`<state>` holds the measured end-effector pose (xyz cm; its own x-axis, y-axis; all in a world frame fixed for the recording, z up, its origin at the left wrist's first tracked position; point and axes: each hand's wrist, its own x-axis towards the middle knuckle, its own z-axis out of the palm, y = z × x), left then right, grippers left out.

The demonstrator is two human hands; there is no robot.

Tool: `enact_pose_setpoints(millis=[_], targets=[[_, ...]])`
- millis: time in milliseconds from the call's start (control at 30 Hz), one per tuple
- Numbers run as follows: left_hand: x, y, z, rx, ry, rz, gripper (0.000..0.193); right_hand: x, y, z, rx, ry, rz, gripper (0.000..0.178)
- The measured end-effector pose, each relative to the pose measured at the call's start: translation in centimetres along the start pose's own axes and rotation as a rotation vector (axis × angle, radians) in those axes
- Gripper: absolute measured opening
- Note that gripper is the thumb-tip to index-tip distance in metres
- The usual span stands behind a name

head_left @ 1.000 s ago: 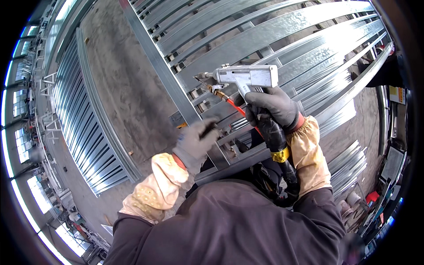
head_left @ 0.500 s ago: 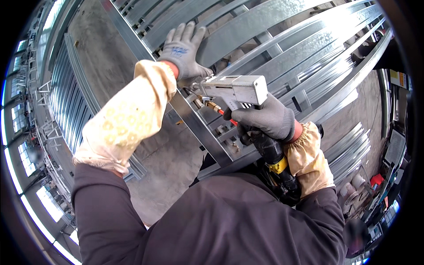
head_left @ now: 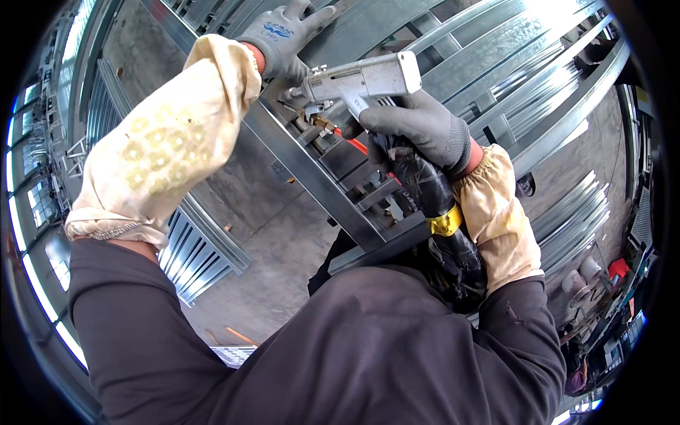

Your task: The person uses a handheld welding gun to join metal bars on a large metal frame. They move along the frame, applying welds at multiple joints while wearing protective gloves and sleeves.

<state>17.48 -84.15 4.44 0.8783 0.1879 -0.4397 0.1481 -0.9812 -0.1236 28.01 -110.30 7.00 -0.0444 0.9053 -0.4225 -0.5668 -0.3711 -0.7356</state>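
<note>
My right hand (head_left: 428, 131), in a grey glove, is wrapped round the handle of a white and grey welding gun (head_left: 365, 76). Its nozzle points left, at a joint of the galvanized metal frame (head_left: 315, 177), close to the thumb side of my other hand. A thick black-wrapped cable (head_left: 428, 188) with a yellow tape band runs from the handle down along my forearm. Below the nozzle is a brass fitting (head_left: 324, 124) with a red hose (head_left: 358, 146). My left hand (head_left: 283, 39), gloved too, lies spread on the frame's flat bars and holds nothing. The nozzle's exact contact point is hard to see.
Long flat metal bars (head_left: 489, 53) cross the frame toward the upper right. Stacked metal lengths (head_left: 574, 212) lie on the floor at right. A slatted metal panel (head_left: 198, 248) is at left. Concrete floor (head_left: 262, 276) shows beneath the frame's left side.
Both hands and the welding gun sit higher in the picture, shifted slightly left. The whole view has shifted too, and more of the slatted panel shows at left. Both hands keep their poses.
</note>
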Motion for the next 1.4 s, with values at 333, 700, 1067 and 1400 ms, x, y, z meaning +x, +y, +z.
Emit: enact_pose_setpoints(millis=[333, 700, 1067, 1400], targets=[[-0.6, -4.5, 0.8, -0.158, 0.286, 0.145, 0.084, 2.2, -0.6, 0.7, 0.013, -0.048, 0.013, 0.046], [-18.2, 19.2, 3.0, -1.993, 0.635, -0.963, 0.033, 2.9, -0.9, 0.9, 0.04, -0.012, 0.091, 0.044], [-16.3, 25.9, -0.1, -2.472, 0.145, -0.355, 0.054, 3.0, -1.6, 1.8, 0.007, 0.036, 0.157, 0.036], [-15.4, 27.2, -1.3, -2.389, 0.088, -0.211, 0.042, 3.1, -1.7, 1.2, -0.057, -0.019, 0.214, 0.038]])
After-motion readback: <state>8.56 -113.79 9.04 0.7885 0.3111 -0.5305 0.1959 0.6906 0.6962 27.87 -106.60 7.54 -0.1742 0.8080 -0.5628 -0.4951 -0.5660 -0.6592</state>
